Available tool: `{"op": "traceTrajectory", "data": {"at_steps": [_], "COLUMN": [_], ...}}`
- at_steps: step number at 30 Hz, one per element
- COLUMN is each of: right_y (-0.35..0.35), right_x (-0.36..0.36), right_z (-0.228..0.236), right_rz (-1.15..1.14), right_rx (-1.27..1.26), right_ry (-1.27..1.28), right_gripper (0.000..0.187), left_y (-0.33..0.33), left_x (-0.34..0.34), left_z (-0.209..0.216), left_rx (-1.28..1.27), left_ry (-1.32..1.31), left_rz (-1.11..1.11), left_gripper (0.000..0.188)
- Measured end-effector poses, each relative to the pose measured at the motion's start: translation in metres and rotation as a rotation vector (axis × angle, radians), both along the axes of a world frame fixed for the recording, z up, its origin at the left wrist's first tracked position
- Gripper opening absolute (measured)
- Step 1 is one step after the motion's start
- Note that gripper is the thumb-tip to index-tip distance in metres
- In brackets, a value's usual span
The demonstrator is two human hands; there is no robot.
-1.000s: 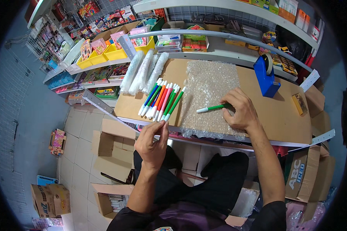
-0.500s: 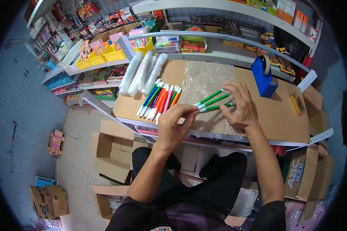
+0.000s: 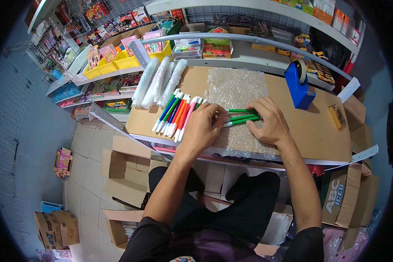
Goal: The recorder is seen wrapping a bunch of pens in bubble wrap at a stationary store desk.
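Nearest the person, the brown cardboard board (image 3: 318, 131) lies across their lap as a work surface, and everything else sits on or beyond it. On the board's near middle, the left hand (image 3: 204, 129) and the right hand (image 3: 268, 122) face each other over a sheet of bubble wrap (image 3: 238, 89), each pinching one end of a small bunch of green markers (image 3: 241, 117); the left fingers close on the white-capped ends, the right fingers on the green barrels, so both hands are grasping the same bunch, which lies flat on the wrap. Just left of the left hand, toward the board's left side, a row of loose markers (image 3: 175, 114) in green, blue, red, orange and pink lies side by side, tilted. Farther along that side, three rolls wrapped in bubble wrap (image 3: 159, 81) rest at the board's far left corner. At the board's far right stands a blue tape dispenser (image 3: 298, 85), and a small brown block (image 3: 337, 116) lies near the right edge. Behind the board run shelves (image 3: 249, 41) stacked with coloured packets and yellow bins (image 3: 113, 61).
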State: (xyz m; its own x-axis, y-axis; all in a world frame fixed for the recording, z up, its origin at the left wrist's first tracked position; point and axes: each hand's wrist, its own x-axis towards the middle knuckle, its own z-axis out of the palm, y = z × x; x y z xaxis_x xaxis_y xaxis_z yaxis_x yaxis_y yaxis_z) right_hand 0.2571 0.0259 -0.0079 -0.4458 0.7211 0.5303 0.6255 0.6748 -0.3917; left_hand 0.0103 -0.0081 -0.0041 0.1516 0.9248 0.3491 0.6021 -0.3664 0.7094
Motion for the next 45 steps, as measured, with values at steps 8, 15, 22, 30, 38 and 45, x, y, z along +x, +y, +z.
{"op": "traceTrajectory", "data": {"at_steps": [8,15,22,30,38,45], "right_y": [-0.001,0.000,-0.002,-0.003,-0.004,-0.003], "right_x": [0.000,0.001,-0.001,-0.001,-0.001,0.000], "right_z": [-0.001,-0.002,-0.002,-0.003,-0.001,-0.003], "right_rz": [-0.001,0.009,-0.015,-0.022,-0.010,-0.019], "right_rx": [0.005,-0.005,0.006,0.015,0.009,0.001], "right_ry": [-0.015,-0.020,-0.010,-0.004,-0.002,-0.008], "right_gripper": [0.027,0.025,0.027,0.027,0.025,0.025], "left_y": [0.002,0.000,0.000,-0.001,0.000,-0.002], "left_x": [-0.002,-0.002,-0.003,-0.002,-0.002,-0.001], "left_z": [-0.003,-0.010,-0.014,-0.015,-0.015,-0.013], "left_rx": [0.028,0.054,0.092,0.103,0.136,0.112], "left_ry": [0.015,0.062,0.075,0.081,0.079,0.093], "left_rz": [-0.108,-0.082,-0.070,-0.040,-0.067,-0.021], "left_gripper": [0.046,0.046,0.043,0.041,0.041,0.039]}}
